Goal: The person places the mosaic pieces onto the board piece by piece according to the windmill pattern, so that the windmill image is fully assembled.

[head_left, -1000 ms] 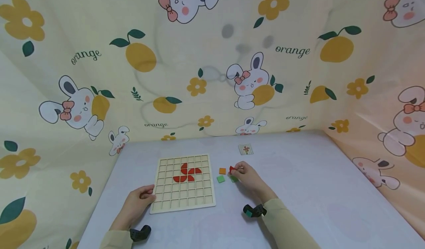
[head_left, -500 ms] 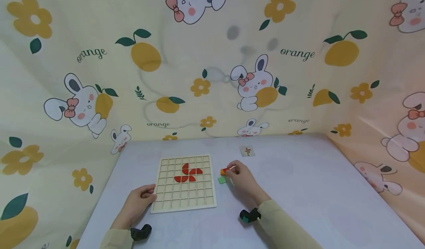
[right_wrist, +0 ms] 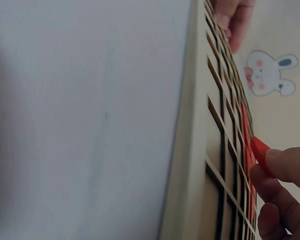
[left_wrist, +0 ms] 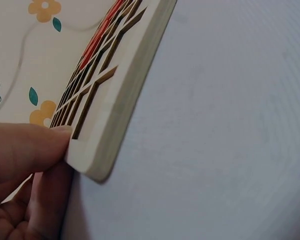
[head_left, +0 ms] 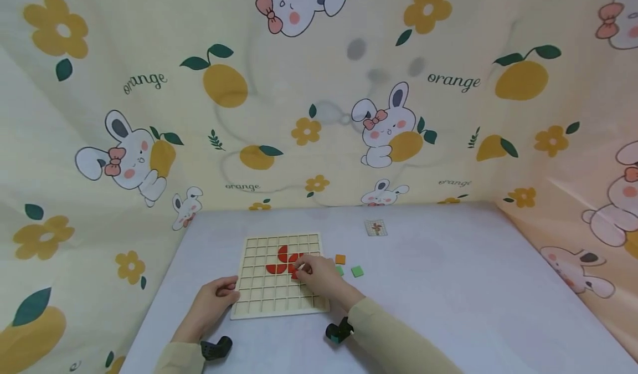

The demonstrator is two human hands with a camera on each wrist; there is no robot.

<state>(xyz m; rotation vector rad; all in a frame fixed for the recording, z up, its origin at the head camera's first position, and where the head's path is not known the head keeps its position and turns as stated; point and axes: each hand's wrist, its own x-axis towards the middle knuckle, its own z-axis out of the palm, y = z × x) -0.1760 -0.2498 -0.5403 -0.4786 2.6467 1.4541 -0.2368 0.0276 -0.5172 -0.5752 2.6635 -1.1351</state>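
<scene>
A pale grid board (head_left: 269,303) lies on the table with red quarter-round tiles (head_left: 275,269) set in its middle cells. My left hand (head_left: 211,301) holds the board's left edge; in the left wrist view its thumb (left_wrist: 45,142) lies over the rim, with a finger against the side. Above the board's middle, my right hand (head_left: 321,275) pinches a red tile (right_wrist: 263,156) between thumb and fingertips, close over the grid. In the head view this hand hides part of the red pattern and the board's right side.
Right of the board lie an orange square tile (head_left: 340,259) and two green square tiles (head_left: 357,271), one partly behind the right hand. Farther back is a small card (head_left: 376,228) with a printed grid pattern. A patterned cloth (head_left: 309,158) hangs behind the table.
My right hand, pinching the red tile, has moved left from beside the loose tiles to over the board. The left hand stays at the board's edge. The head view has shifted slightly.
</scene>
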